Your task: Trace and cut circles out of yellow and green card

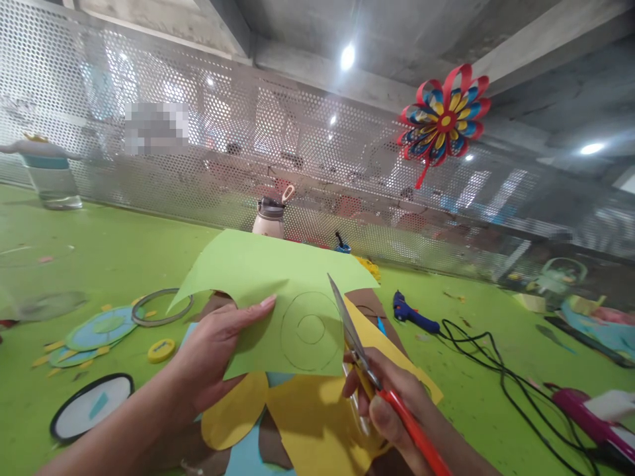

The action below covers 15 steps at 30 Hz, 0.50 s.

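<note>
Left hand [211, 357] grip pinching green paper [278, 297] upright, right hand [387, 403] grip closed on scissors [362, 350], blades at paper's right edge

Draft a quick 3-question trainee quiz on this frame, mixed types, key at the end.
1. True or false: the left hand holds the green sheet by its lower left edge.
2. Which tool does the right hand grip? A) glue gun B) red-handled scissors C) tape roll
3. Fill in: two ______ are drawn on the green sheet, one inside the other.

Key
1. True; the thumb lies on top of the sheet.
2. B; the scissors have blades open at the sheet's right edge, while the blue glue gun lies on the green table.
3. Circles.
</note>
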Tool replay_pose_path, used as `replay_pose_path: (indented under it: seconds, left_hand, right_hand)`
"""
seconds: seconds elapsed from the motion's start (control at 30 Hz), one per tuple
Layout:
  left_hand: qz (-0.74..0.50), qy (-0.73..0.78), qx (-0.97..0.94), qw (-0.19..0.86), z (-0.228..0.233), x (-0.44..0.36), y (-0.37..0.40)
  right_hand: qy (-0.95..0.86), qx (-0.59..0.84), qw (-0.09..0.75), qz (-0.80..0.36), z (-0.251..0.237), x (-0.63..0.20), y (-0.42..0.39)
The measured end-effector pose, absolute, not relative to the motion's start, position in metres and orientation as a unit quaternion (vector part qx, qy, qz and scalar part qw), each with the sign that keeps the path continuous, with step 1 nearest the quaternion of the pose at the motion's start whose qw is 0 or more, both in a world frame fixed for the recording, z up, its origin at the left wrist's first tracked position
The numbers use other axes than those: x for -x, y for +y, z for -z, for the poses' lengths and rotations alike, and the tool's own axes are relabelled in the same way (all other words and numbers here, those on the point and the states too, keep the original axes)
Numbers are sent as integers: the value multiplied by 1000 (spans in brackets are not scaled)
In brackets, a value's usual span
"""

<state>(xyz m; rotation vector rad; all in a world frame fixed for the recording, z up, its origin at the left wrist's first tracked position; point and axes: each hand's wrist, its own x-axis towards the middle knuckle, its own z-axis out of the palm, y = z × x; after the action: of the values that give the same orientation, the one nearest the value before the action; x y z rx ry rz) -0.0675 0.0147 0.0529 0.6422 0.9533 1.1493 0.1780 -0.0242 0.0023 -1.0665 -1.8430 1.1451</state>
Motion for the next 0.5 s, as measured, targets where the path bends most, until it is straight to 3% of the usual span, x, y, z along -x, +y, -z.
replay_pose_path:
  seconds: [0.5]
  left_hand:
    - [-512,428,-285,688,-51,67,15]
  right_hand:
    - [-707,414,367,-440,-4,-175,-26]
